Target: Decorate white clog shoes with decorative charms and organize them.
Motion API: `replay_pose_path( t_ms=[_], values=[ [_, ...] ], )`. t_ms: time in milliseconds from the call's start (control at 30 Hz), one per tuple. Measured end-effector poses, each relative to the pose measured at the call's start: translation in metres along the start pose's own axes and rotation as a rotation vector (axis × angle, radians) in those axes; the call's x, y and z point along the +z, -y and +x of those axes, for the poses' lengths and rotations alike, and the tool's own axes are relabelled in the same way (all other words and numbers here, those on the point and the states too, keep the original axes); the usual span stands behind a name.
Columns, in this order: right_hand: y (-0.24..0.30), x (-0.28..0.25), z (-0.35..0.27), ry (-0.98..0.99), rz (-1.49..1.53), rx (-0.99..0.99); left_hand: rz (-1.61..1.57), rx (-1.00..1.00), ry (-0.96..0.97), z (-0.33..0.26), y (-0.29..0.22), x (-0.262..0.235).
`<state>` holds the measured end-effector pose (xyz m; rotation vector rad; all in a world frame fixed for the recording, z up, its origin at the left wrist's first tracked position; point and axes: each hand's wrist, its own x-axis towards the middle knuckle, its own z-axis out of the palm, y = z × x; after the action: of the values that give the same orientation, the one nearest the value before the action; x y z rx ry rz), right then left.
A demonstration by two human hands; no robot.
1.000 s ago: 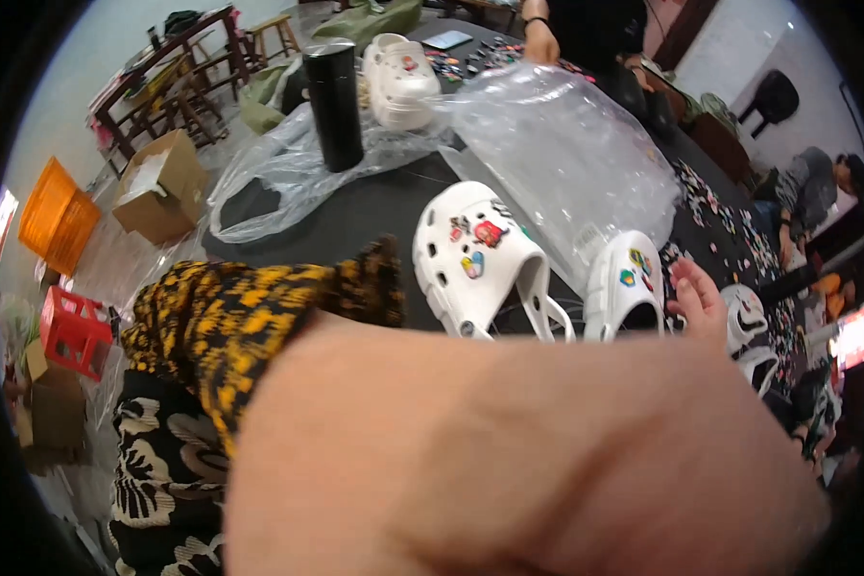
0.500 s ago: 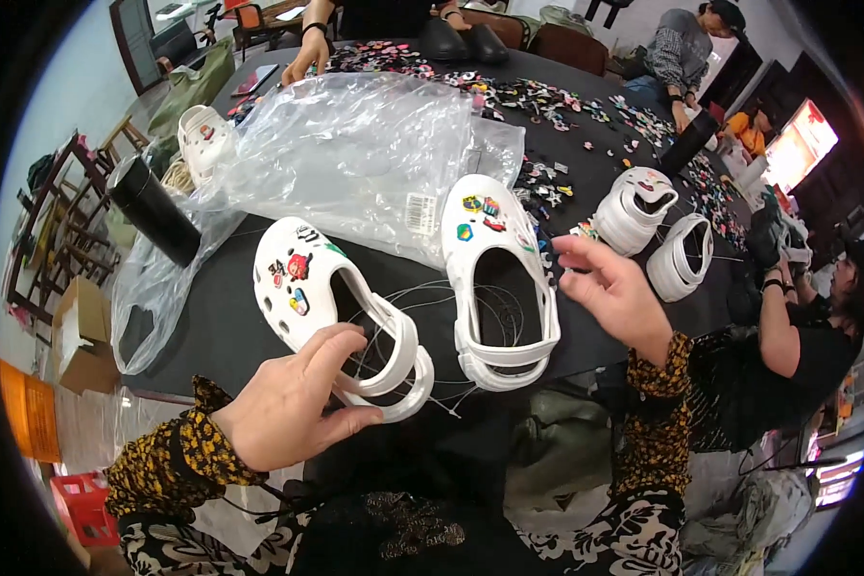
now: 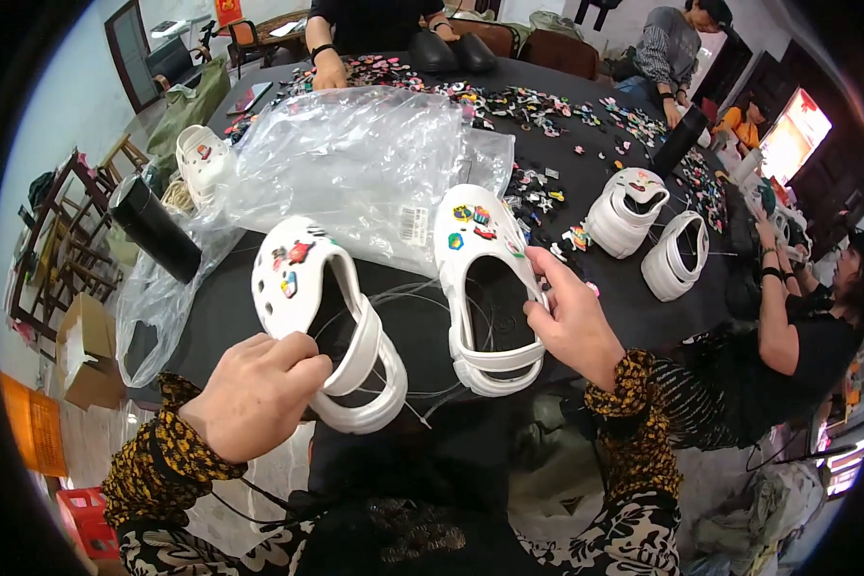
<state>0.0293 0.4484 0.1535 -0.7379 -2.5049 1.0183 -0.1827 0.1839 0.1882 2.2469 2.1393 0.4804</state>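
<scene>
Gripping a white clog [image 3: 322, 322] by its heel strap, left hand [image 3: 254, 394] now closes around the strap near the table edge [image 3: 211, 326], just left of the second clog [image 3: 485, 288]; half a second back, same hand only reaching under that strap with fingers looser. Resting against the right rim of the second clog, right hand [image 3: 571, 322] now pinches its side wall with thumb and fingers, where shortly before held slightly off it, fingers curled near thin clear strings. Lying side by side, toes pointing away, both clogs closer to the body than before and carrying small coloured charms on their uppers. Looping between and under the pair, clear strings [image 3: 422, 317] remain attached. Sitting just beyond the second clog, crumpled clear bag [image 3: 355, 163]; farther right of it, another white pair [image 3: 658, 230] and scattered charms [image 3: 538, 101]; left of the first clog, a black cylinder [image 3: 156, 230]. Judging from the firmer hold on both, pair now under control and ready for handling together.
</scene>
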Motion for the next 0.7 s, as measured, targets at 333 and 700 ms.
replay_pose_path(
  t_ms=[333,700],
  values=[
    [0.006,0.005,0.000,-0.164,0.007,-0.147,0.092,0.058,-0.095,-0.004,0.013,-0.019],
    [0.040,-0.020,-0.020,-0.342,0.052,-0.251,0.195,0.144,-0.323,0.000,0.026,-0.027]
  ],
)
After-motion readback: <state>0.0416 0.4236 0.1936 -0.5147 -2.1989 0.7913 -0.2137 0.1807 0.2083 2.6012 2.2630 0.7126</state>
